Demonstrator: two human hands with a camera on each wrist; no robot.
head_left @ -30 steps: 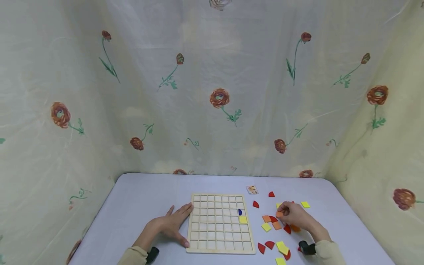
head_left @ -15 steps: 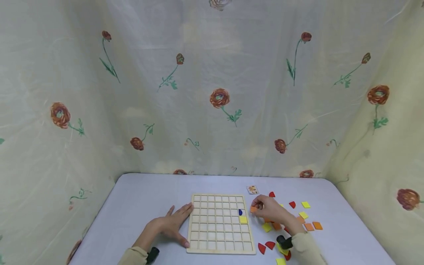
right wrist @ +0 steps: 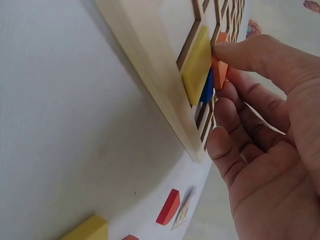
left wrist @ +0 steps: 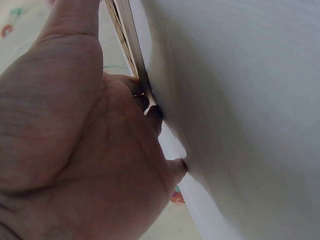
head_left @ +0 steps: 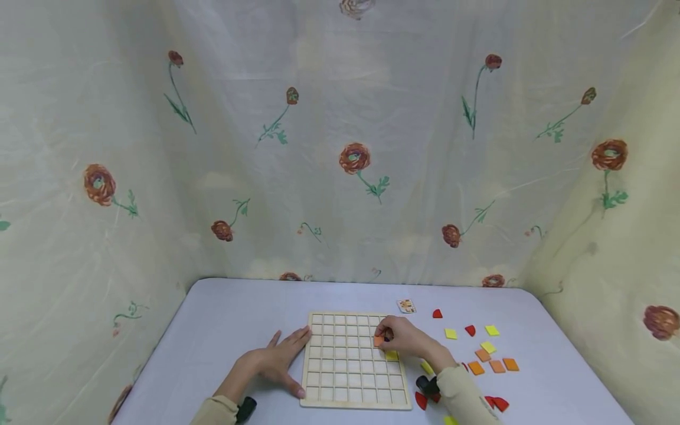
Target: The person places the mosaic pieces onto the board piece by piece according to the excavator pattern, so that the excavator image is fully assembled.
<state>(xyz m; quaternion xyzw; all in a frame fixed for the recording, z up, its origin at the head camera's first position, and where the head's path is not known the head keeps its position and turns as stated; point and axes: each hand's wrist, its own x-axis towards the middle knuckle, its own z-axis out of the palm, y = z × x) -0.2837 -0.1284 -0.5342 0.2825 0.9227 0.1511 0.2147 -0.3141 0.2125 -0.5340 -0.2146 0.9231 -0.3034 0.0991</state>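
A wooden grid board (head_left: 340, 365) lies on the white table. My left hand (head_left: 273, 361) rests along its left edge, fingers spread and straight; in the left wrist view the fingertips touch the board's side. Over the board's right part, my right hand (head_left: 405, 337) pinches an orange square tile (head_left: 379, 341) between thumb and fingers. In the right wrist view that orange tile (right wrist: 220, 62) stands tilted at a cell beside a blue piece (right wrist: 207, 89) and a yellow square tile (right wrist: 198, 67), both lying in cells. The fingers partly cover the blue piece in the head view.
Right of the board lie loose orange tiles (head_left: 497, 366), yellow tiles (head_left: 488, 347) and red quarter-round pieces (head_left: 500, 404). A small printed card (head_left: 406, 306) lies behind the board's right corner. A flowered curtain (head_left: 340, 141) hangs behind and beside the table.
My right hand has picked the orange tile from the loose pieces and carried it left onto the board, at a cell near the blue piece. The left hand has stayed at the edge.
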